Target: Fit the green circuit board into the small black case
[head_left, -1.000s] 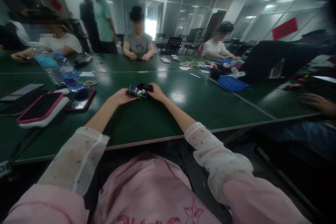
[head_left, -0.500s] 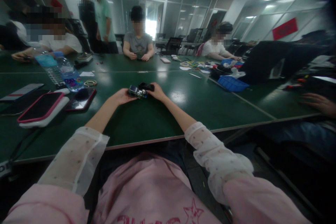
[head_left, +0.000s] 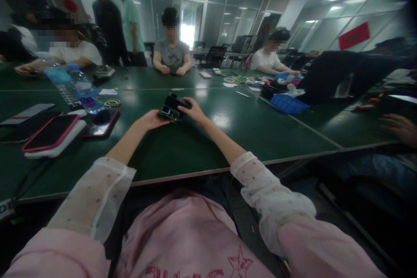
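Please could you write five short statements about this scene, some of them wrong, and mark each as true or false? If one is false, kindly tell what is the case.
1. The left grip holds a small circuit board. True.
2. The right grip is empty. False: the right grip holds a black piece close to the circuit board.
3. Two plastic bottles are to the left of the circuit board. True.
4. The pink-edged phone lies face down. False: the pink-edged phone lies screen up, on a white object.
5. The blue basket is to the left of the bottles. False: the blue basket is to their right.
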`<state>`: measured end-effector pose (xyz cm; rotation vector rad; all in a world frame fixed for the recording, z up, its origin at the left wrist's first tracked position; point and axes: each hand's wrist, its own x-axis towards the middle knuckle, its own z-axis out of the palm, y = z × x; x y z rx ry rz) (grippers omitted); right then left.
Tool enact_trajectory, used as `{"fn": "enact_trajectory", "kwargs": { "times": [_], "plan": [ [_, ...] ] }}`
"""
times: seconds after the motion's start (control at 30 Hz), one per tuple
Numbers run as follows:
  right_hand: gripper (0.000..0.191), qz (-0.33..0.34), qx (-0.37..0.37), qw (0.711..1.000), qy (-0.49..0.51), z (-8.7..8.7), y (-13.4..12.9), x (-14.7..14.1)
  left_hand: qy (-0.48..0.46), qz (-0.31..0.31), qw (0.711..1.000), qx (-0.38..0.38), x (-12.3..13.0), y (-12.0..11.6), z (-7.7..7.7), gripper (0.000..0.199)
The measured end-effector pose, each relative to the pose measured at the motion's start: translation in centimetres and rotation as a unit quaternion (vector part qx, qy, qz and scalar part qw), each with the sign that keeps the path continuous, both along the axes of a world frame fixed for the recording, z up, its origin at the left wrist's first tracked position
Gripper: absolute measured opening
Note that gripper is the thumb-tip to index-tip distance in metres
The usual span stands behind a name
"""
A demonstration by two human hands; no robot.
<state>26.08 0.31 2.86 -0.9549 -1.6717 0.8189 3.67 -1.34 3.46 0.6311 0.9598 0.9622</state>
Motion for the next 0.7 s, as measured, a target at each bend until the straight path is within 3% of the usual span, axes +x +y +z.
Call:
{"fn": "enact_trajectory", "kwargs": {
  "times": [0.2, 0.7],
  "plan": [
    [0.068, 0.071, 0.03, 0.997, -0.016, 0.7, -0.9, -0.5, 0.016, -0.002, 1.0, 0.013, 0.1, -0.4, 0.2, 0.041],
    [0.072, 0.067, 0.062, 0.995, -0.038, 1.3, -1.2, -0.5, -0.022, 0.013, 1.0, -0.004, -0.1, -0.1, 0.0, 0.044]
  ]
}}
